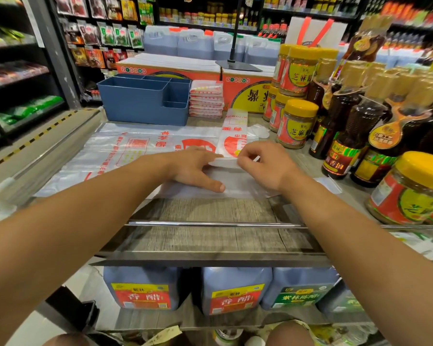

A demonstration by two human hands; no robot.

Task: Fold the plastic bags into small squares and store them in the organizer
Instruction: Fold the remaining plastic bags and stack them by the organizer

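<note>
Head view — bag strip (231, 136) between left hand (198, 168), right hand (263, 163)

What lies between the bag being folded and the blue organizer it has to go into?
Nothing upright blocks the way. Both hands, left and right, are on the narrow folded bag; between it and the organizer lie only flat bags. The folded stack sits beside the organizer.

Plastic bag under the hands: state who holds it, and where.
The right hand pinches the folded near edge of the plastic bag; the left hand presses it flat.
</note>
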